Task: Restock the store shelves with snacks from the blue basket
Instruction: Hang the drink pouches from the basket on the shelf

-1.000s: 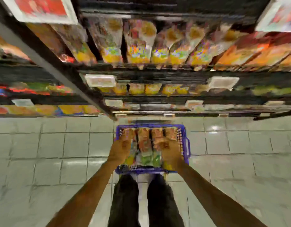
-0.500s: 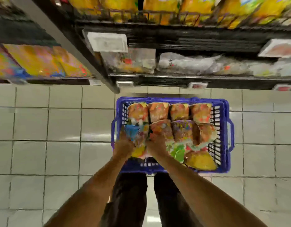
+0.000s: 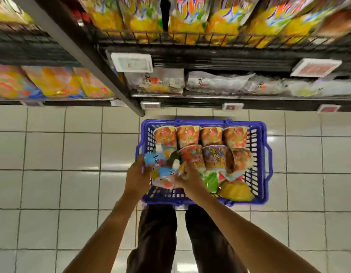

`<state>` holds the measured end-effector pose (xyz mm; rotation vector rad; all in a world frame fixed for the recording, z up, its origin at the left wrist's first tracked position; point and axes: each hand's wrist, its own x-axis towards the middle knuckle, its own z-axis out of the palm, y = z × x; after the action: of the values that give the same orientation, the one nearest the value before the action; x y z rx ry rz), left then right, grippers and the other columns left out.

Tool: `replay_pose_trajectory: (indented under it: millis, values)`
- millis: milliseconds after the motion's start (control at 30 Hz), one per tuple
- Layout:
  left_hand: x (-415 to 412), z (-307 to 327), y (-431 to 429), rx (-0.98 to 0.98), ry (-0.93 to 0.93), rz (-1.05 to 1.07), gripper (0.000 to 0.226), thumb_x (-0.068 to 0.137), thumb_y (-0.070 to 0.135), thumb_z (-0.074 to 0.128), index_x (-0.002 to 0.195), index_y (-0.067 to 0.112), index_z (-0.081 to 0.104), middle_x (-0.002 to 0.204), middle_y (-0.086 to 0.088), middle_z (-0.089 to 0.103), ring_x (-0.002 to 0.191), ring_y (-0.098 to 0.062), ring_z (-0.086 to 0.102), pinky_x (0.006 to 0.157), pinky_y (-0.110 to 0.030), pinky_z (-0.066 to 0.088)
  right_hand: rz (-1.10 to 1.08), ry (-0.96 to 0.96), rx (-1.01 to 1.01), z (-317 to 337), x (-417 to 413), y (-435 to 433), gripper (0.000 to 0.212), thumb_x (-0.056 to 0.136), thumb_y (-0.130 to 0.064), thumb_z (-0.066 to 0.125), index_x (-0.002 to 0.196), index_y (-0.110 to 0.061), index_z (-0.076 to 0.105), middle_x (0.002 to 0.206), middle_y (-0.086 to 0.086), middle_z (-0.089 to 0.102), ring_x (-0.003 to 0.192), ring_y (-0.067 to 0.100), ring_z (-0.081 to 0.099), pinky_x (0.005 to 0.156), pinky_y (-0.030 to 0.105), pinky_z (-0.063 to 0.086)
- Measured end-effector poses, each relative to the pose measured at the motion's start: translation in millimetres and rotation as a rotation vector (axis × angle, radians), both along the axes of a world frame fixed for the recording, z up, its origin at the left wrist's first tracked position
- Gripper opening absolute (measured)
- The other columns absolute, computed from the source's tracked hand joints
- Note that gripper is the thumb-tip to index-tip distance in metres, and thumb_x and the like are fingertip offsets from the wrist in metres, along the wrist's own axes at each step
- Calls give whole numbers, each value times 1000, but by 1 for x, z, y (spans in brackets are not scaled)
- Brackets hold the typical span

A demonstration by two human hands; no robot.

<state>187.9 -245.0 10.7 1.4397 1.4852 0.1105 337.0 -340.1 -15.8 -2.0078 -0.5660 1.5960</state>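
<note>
Two bare arms reach down into the near left corner of a blue basket set on a tiled floor in a store aisle. The left hand curls round the left edge of a loose bunch of small packets, blue, white and red. The right hand closes its fingers on the bunch's right side, so the packets sit gripped between both hands just above the basket's near rim. Blur hides how many packets the bunch holds.

Four orange cups stand side by side along the basket's far wall. In front of them, toward the basket's middle, lie a red cup and a purple cup, with another orange one partly hidden at their right. A green pack lies inside the basket just right of the right hand. A yellow bag fills the basket's near right corner.

Beyond the basket rise dark shelves. Pale bags lie on the level straight behind the basket, and yellow bags stand behind a wire rail above them. White price tags hang from the shelf edges. The person's dark trousers show just on the near side of the basket.
</note>
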Motion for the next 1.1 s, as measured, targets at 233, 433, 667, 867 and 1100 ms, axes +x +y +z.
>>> replay_pose_trajectory:
  millis: [233, 433, 667, 867, 1100]
  values:
    - [49, 160, 32, -110, -444, 285, 20, 101, 2, 42, 120, 1, 49, 71, 14, 70, 63, 2, 65, 57, -16, 53, -432, 112, 108, 145, 71, 10, 29, 103, -14, 49, 128, 0, 52, 94, -3, 63, 71, -5, 58, 63, 16, 49]
    - [104, 318, 62, -221, -662, 542, 42, 102, 14, 45, 142, 1, 42, 124, -15, 64, 100, -20, 68, 89, -37, 52, -675, 359, 276, 315, 124, 49, 48, 92, -19, 63, 139, -18, 51, 127, 6, 66, 103, 20, 69, 80, 38, 60]
    - [130, 502, 80, 40, -638, 231, 16, 102, 22, 47, 116, 17, 53, 88, 4, 60, 64, 2, 64, 52, -14, 49, -428, 80, 549, 502, 164, 56, 59, 72, -27, 82, 126, -15, 63, 113, 11, 73, 94, 20, 69, 81, 36, 57]
    - [125, 624, 90, 335, -676, 27, 5, 91, 14, 65, 88, 19, 66, 74, 18, 74, 69, 3, 68, 65, -16, 54, -396, -142, 748, 608, 184, 70, 44, 75, -26, 84, 114, -13, 69, 102, 7, 76, 95, 22, 70, 78, 41, 59]
    - [105, 732, 104, 504, -806, -48, 25, 81, 39, 68, 102, 25, 70, 89, 9, 77, 78, -6, 73, 64, -20, 56, -391, -101, 1053, 710, 185, 83, 38, 74, -16, 78, 111, -9, 68, 94, 3, 78, 82, 14, 74, 64, 25, 59]
